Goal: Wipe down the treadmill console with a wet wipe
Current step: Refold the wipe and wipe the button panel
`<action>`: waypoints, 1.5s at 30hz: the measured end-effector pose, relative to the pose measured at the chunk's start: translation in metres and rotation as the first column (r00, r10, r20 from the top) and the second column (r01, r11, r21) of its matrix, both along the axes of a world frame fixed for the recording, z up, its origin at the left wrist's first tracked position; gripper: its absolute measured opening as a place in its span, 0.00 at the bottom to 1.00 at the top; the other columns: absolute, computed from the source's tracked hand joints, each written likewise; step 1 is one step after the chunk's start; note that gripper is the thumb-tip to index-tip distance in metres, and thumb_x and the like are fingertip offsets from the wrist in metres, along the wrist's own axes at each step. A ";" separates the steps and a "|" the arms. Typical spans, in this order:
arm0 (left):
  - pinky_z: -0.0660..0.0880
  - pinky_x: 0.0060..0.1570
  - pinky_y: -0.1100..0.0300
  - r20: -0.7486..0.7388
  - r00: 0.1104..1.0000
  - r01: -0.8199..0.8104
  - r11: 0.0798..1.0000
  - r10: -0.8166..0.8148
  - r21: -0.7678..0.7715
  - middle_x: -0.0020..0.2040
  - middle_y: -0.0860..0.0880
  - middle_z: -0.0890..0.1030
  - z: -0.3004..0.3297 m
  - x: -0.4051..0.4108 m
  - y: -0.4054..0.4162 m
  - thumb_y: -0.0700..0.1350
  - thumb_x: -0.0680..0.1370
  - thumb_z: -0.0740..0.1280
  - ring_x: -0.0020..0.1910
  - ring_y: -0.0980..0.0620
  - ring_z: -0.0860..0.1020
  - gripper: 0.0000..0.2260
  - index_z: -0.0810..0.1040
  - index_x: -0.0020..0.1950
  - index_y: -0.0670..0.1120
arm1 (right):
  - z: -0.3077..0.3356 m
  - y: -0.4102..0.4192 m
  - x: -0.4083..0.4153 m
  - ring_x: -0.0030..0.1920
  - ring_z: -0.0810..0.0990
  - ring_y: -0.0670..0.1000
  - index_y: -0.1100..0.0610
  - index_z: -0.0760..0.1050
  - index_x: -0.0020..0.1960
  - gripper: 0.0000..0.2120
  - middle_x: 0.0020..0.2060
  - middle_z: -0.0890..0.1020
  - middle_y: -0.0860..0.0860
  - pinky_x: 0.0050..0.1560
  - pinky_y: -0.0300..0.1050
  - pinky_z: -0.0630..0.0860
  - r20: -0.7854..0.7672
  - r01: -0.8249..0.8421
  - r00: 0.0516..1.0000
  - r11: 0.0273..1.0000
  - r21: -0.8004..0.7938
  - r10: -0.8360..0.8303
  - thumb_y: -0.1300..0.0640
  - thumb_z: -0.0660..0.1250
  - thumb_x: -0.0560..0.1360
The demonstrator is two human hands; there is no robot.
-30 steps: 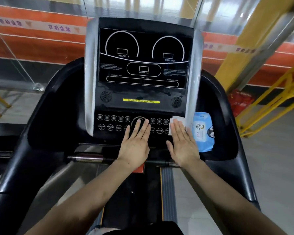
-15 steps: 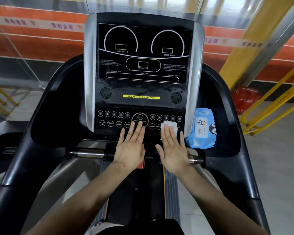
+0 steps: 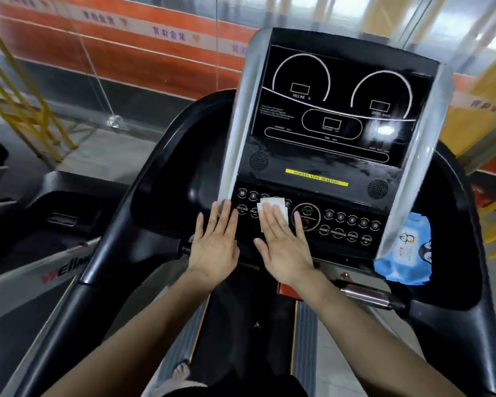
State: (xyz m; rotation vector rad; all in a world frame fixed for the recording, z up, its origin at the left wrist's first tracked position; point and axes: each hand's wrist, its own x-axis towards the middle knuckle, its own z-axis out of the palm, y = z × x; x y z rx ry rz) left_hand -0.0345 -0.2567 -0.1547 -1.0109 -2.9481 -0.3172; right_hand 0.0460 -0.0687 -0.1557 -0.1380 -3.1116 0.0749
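Observation:
The black treadmill console fills the upper middle, with silver side rails and a button panel along its bottom. A folded white wet wipe lies on the left part of the button panel. My right hand presses it flat with straight fingers, so only its upper edge shows. My left hand rests flat beside it on the panel's left edge, fingers straight and holding nothing.
A blue wet-wipe pack sits in the tray right of the console. Black handrails curve down both sides. A metal crossbar runs under the panel. A second treadmill stands to the left, yellow railings behind it.
My right hand has slid the wipe leftwards across the button panel, from the right buttons to the left ones. My left hand shifted left too. The view swung left.

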 end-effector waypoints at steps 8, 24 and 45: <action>0.42 0.83 0.39 0.084 0.995 -0.048 0.999 0.050 -0.025 0.86 0.49 0.40 -0.002 -0.027 -0.044 0.47 0.82 0.58 0.85 0.43 0.38 0.34 0.48 0.86 0.47 | -0.004 -0.048 -0.047 0.85 0.42 0.48 0.54 0.49 0.86 0.31 0.86 0.48 0.47 0.83 0.65 0.40 -0.001 -0.183 0.983 0.973 0.139 0.185 0.43 0.46 0.87; 0.48 0.83 0.39 0.060 0.998 -0.011 0.999 0.009 0.037 0.87 0.46 0.46 0.007 0.019 -0.002 0.46 0.82 0.61 0.85 0.44 0.44 0.32 0.54 0.85 0.47 | -0.005 0.021 0.024 0.85 0.47 0.46 0.51 0.52 0.85 0.29 0.84 0.53 0.45 0.83 0.67 0.45 0.011 -0.181 0.983 0.966 0.185 0.182 0.43 0.44 0.87; 0.48 0.83 0.43 0.011 0.984 0.178 0.984 -0.178 -0.018 0.87 0.46 0.44 0.029 0.101 0.138 0.48 0.83 0.59 0.85 0.44 0.44 0.32 0.52 0.85 0.49 | -0.035 0.164 0.162 0.85 0.46 0.50 0.52 0.47 0.86 0.36 0.86 0.47 0.47 0.84 0.64 0.44 -0.143 0.167 0.980 0.963 0.211 -0.138 0.57 0.58 0.82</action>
